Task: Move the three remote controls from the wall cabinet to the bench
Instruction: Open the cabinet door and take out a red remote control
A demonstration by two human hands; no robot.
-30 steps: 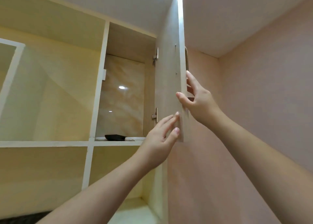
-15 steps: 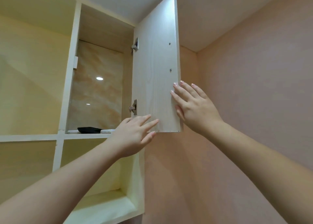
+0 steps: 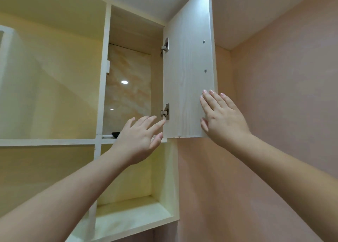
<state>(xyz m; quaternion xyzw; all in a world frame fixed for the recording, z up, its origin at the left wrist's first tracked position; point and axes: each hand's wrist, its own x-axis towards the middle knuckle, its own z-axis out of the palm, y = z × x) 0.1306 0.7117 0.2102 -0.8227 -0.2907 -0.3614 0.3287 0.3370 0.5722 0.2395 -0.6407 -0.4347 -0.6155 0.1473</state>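
Dark remote [image 3: 116,134] on shelf, just left of left-hand fingers [image 3: 146,120] (spread)

From here I can only see the near end of one black remote control [image 3: 116,134] at the front edge of the shelf [image 3: 108,141]; my left hand [image 3: 139,143] covers the rest of it, and a pale object [image 3: 107,136] beside it is too small to tell. I cannot make out three remotes. The cabinet door [image 3: 188,73] runs off the top edge, and its outer face is turned away. My right hand [image 3: 222,117] hides the door's lower free corner.
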